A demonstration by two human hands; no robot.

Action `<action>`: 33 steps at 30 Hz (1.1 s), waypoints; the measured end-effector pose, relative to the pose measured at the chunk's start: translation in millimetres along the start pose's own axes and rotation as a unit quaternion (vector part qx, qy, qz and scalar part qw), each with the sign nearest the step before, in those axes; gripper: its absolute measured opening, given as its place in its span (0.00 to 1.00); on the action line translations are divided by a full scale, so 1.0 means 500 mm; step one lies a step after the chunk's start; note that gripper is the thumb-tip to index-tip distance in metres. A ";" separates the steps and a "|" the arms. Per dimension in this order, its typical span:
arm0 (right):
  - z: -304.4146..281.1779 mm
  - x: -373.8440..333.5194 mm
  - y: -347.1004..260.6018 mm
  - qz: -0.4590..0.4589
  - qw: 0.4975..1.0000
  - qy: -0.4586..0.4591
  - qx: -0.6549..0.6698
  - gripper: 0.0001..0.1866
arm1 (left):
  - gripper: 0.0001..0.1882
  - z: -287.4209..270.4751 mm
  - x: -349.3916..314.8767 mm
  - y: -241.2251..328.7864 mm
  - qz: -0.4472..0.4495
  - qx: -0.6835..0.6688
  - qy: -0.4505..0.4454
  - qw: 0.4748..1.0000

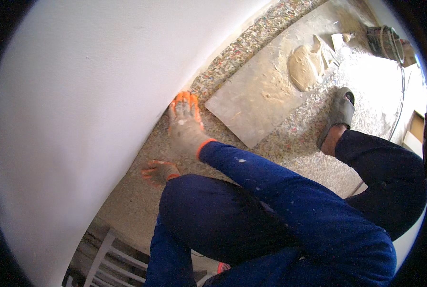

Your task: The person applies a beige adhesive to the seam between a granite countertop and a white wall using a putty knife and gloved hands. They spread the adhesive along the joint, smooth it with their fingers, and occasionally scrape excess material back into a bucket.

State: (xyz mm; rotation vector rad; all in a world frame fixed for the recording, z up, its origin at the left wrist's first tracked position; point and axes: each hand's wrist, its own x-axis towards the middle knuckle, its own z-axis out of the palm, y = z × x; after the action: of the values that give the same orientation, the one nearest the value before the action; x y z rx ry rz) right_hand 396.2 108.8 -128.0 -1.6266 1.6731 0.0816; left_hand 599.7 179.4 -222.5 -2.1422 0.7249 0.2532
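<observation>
Both my hands wear orange work gloves dirtied with grey. My right hand lies over the speckled, multicoloured padding on the floor, its fingers stretched out to the foot of the white wall. Nearer to me, my left hand rests on the floor with fingers spread, partly hidden behind my bent knee. Neither hand shows anything in its grasp. Just beyond the right hand is the near corner of a flat grey board. A mound of beige paste sits on that board.
Flat scraper-like tools lie by the paste. A dirty dark bucket stands at the far right, with a cable running near it. My foot in a grey slipper is right of the board. A slatted grey piece is at lower left.
</observation>
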 end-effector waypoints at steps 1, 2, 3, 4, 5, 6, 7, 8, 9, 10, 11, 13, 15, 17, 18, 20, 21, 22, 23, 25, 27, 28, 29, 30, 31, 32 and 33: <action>0.005 -0.006 -0.013 -0.009 1.000 0.019 0.016 0.42 | 0.37 0.004 -0.003 0.001 0.001 0.018 0.007 1.000; 0.012 -0.011 -0.024 -0.039 0.999 -0.001 0.008 0.41 | 0.36 0.009 -0.003 0.002 -0.006 0.036 0.055 0.998; 0.018 -0.020 -0.029 -0.082 0.997 -0.003 0.014 0.41 | 0.35 0.015 0.000 0.001 -0.014 0.060 0.080 0.995; 0.023 -0.033 -0.027 -0.120 0.992 -0.036 0.007 0.41 | 0.35 0.022 0.003 0.004 -0.018 0.045 0.134 0.990; 0.022 -0.047 -0.017 -0.122 0.991 -0.036 0.047 0.36 | 0.35 0.027 0.011 0.003 -0.013 0.033 0.125 0.992; 0.014 -0.064 0.008 -0.151 0.986 -0.014 0.076 0.35 | 0.35 0.033 0.018 0.003 -0.008 0.022 0.114 0.993; -0.007 -0.079 0.048 -0.176 0.980 -0.012 0.094 0.33 | 0.35 0.038 0.024 0.005 0.001 0.011 0.102 0.995; -0.040 -0.093 0.095 -0.201 0.973 0.005 0.111 0.32 | 0.35 0.043 0.030 0.006 0.012 0.001 0.093 0.996; -0.077 -0.113 0.136 -0.227 0.970 0.082 0.019 0.29 | 0.34 0.046 0.034 0.010 0.027 -0.008 0.082 0.996; -0.128 -0.132 0.189 -0.201 0.978 0.046 0.001 0.28 | 0.34 0.048 0.037 0.013 0.042 -0.015 0.074 0.996; -0.190 -0.155 0.245 -0.164 0.986 0.008 -0.019 0.27 | 0.34 0.047 0.039 0.016 0.054 -0.026 0.067 0.996; -0.336 -0.216 0.352 -0.142 0.977 0.030 -0.158 0.25 | 0.34 0.039 0.038 0.017 0.069 -0.037 0.062 0.995; -0.488 -0.322 0.455 -0.100 0.965 0.044 -0.239 0.23 | 0.34 0.026 0.035 0.015 0.083 -0.046 0.056 0.994; -0.625 -0.449 0.553 0.014 0.977 0.031 -0.211 0.12 | 0.33 0.015 0.035 0.010 0.090 -0.052 0.054 0.993; -0.677 -0.516 0.599 0.028 0.977 0.041 -0.205 0.10 | 0.33 0.011 0.035 0.008 0.091 -0.051 0.053 0.993; -0.751 -0.642 0.691 0.108 0.988 0.011 -0.106 0.10 | 0.33 0.000 0.037 0.006 0.094 -0.050 0.059 0.993; -0.758 -0.697 0.737 0.183 0.982 0.032 0.031 0.11 | 0.33 -0.004 0.038 0.004 0.094 -0.048 0.063 0.992; -0.759 -0.737 0.788 0.243 0.956 0.045 0.162 0.13 | 0.33 -0.010 0.037 0.005 0.097 -0.046 0.066 0.992; -0.750 -0.776 0.844 0.253 0.911 0.106 0.309 0.15 | 0.32 -0.014 0.036 0.003 0.098 -0.043 0.063 0.992; -0.680 -0.832 0.964 0.352 0.878 0.162 0.280 0.22 | 0.32 -0.032 0.027 -0.002 0.107 -0.036 0.068 0.991; -0.589 -0.849 1.096 0.561 0.811 0.135 -0.096 0.33 | 0.32 -0.066 0.009 -0.011 0.125 -0.029 0.079 0.989; -0.557 -0.862 1.162 0.437 0.874 0.178 -0.120 0.35 | 0.32 -0.091 -0.001 -0.018 0.141 -0.025 0.088 0.986; -0.526 -0.837 1.226 0.378 0.872 0.310 -0.026 0.34 | 0.32 -0.112 -0.017 -0.024 0.161 -0.024 0.089 0.983; -0.515 -0.813 1.281 0.382 0.835 0.391 0.068 0.33 | 0.32 -0.134 -0.035 -0.035 0.183 -0.024 0.086 0.979; -0.518 -0.790 1.326 0.351 0.829 0.416 0.127 0.29 | 0.31 -0.159 -0.052 -0.047 0.207 -0.025 0.081 0.975; -0.526 -0.747 1.354 0.344 0.801 0.467 0.145 0.24 | 0.31 -0.185 -0.073 -0.058 0.230 -0.027 0.078 0.970; -0.545 -0.711 1.367 0.330 0.805 0.494 -0.013 0.21 | 0.31 -0.209 -0.096 -0.068 0.252 -0.030 0.073 0.965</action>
State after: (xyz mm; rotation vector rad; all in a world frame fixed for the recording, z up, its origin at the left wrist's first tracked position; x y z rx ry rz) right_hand -374.4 372.3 -56.1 -1.0206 2.9917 -0.4879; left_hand 573.0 134.6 -114.4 -2.0155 1.3628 0.3917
